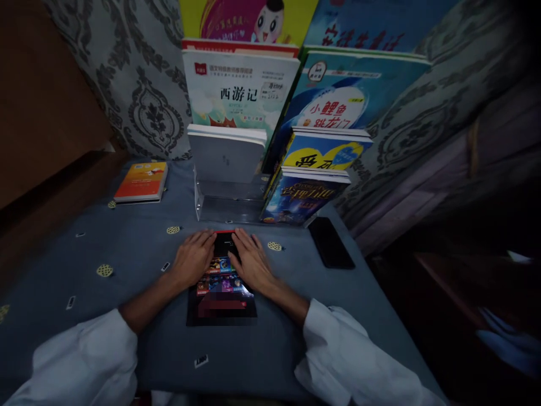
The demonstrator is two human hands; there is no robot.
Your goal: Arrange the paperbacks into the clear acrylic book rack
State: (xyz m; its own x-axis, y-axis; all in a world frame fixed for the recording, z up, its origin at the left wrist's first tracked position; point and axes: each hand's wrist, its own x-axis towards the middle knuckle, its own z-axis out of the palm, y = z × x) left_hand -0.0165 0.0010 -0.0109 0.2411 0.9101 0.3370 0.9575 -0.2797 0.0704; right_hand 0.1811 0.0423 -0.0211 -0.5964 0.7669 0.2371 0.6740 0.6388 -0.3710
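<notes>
A dark, glossy book (196, 309) with rows of small colourful pictures and a red strip at its far edge lies flat on the table. My left hand (195, 256) rests flat over its far left side, fingers stretched forward. Over the far right side lies my right hand (251, 259), also flat, its thumb pointing inward across the cover. Both palms press down on the book and neither hand grips it. Part of the cover is hidden under the hands, and its near part looks blurred.
Just beyond the hands stands a clear acrylic book stand (228, 211) holding several upright books, among them a grey one (228, 158) and a blue one (302, 197). A black phone (332, 242) lies at right near the table edge. An orange book (141, 181) is at far left.
</notes>
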